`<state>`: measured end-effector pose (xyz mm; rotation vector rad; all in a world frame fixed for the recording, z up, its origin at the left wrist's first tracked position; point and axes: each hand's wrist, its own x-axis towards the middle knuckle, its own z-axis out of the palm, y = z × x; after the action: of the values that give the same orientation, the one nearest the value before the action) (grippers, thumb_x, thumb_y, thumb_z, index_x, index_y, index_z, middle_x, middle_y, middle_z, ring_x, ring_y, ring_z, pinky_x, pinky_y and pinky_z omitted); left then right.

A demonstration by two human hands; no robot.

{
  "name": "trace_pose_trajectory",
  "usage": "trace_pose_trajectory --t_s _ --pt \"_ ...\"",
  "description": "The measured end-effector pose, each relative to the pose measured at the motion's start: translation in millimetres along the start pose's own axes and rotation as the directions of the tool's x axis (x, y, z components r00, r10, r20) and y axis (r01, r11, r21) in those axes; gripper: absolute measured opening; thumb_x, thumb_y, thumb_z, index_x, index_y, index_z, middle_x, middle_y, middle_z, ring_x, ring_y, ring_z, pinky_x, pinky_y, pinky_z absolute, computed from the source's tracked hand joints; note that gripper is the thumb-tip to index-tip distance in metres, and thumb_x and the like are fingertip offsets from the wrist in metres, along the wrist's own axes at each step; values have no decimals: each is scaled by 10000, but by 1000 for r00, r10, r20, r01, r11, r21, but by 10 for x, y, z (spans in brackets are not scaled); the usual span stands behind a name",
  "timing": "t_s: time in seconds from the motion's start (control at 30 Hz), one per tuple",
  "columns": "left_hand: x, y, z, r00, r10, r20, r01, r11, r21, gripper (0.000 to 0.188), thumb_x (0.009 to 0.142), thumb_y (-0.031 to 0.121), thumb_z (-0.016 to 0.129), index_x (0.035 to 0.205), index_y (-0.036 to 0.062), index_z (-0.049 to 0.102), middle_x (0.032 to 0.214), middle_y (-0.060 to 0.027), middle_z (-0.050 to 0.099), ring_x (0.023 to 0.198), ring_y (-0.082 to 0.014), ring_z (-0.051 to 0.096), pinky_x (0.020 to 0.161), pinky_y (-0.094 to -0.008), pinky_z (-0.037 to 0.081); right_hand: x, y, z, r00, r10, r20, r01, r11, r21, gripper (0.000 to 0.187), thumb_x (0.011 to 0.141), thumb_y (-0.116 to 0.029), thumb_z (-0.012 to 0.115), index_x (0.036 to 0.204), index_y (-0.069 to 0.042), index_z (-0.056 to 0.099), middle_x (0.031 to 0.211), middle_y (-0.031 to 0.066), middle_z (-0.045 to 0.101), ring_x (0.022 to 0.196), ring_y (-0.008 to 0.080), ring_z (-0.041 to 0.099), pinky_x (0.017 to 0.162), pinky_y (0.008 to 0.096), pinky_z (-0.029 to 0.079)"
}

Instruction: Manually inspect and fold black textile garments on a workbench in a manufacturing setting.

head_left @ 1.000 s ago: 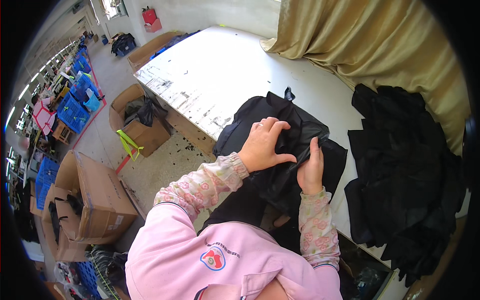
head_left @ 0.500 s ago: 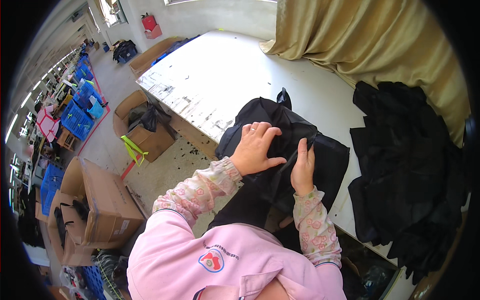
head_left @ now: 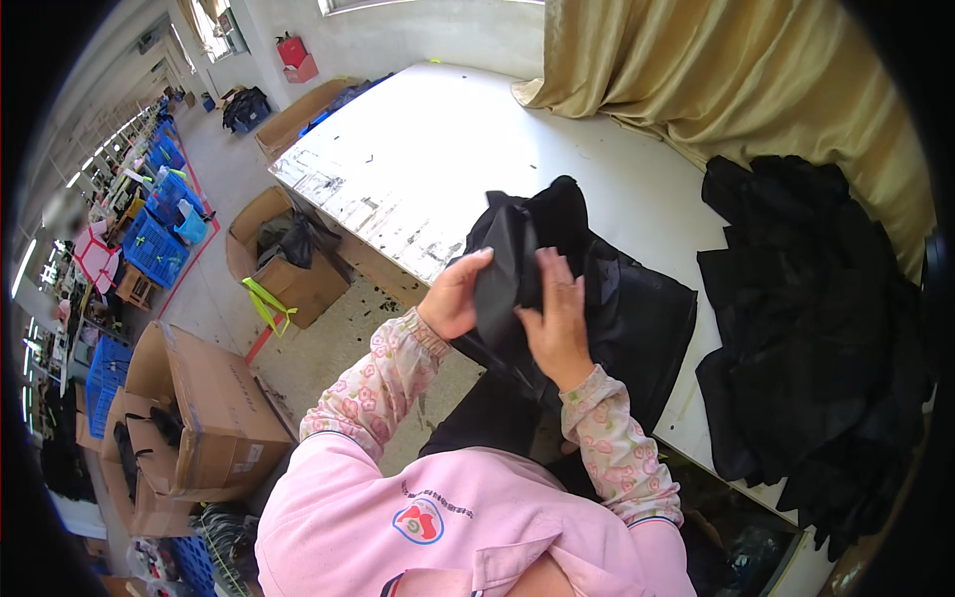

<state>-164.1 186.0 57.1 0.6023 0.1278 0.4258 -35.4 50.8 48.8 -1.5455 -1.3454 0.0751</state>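
A bundle of black cloth [head_left: 637, 323] lies over the table's near edge; its exact kind I cannot make out. Part of it is raised in a dark grey-black fold [head_left: 506, 261] between my hands. My left hand [head_left: 453, 297] grips the left side of this fold, thumb on top and fingers partly hidden behind it. Against the fold's right side rests my right hand [head_left: 559, 320], fingers stretched out and thumb apart. Both forearms wear flowered sleeve covers.
The white table [head_left: 428, 149] has scuffed paint along its left edge. A large pile of black cloth pieces [head_left: 806, 338] covers its right end, below a gold curtain [head_left: 716, 80]. Cardboard boxes [head_left: 224, 408] stand on the floor to my left, another box [head_left: 308, 284] beside the table.
The cloth's left part has been lifted into an upright fold. My left hand moved left and turned thumb-up; my right hand moved left, onto the fold.
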Motion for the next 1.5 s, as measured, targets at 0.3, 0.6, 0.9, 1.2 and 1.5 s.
trace_pose_trajectory --t_s 0.3,0.6,0.9,1.2,1.5 --pt "-111 493 -648 924 -54 -379 215 892 397 532 914 434 590 1246 24 522 1029 -112 648 913 -174 636 815 -314 519 -334 51 489 836 -60 545 209 954 -216 846 812 -611 571 1460 -139 300 1513 211 218 1409 383 186 1078 641 146" --pt "596 871 -996 930 320 -180 106 235 966 499 773 -3 674 1243 -30 507 1083 -151 644 970 -214 633 832 -321 528 -305 109 246 881 -190 434 237 970 -56 639 829 -445 646 1318 -71 475 1442 193 359 1377 356 281 1077 587 248" --pt "764 222 136 847 427 319 -245 -218 945 406 859 159 672 1226 62 532 1199 -64 553 1105 -199 514 916 -336 405 -1715 1110 -3061 782 99 -616 -606 351 -713 503 660 -148 776 1122 -78 590 1060 134 614 1041 336 546 926 483 398" --pt "1041 -1286 1490 696 -268 666 -696 -27 717 407 804 138 717 1161 23 560 1183 -158 547 1137 -334 529 963 -377 430 -2003 1050 -3626 871 237 -430 -488 314 -814 118 816 -74 577 865 -128 669 812 11 609 872 224 593 1055 496 312" --pt "1802 -1703 2514 578 -213 788 -711 343 614 857 753 173 790 1445 68 295 1425 -139 383 1272 -246 418 1040 -352 367 -974 -760 -4258 994 -73 -86 -43 454 -890 109 761 -20 627 830 -90 674 793 5 609 845 205 581 1090 481 295"
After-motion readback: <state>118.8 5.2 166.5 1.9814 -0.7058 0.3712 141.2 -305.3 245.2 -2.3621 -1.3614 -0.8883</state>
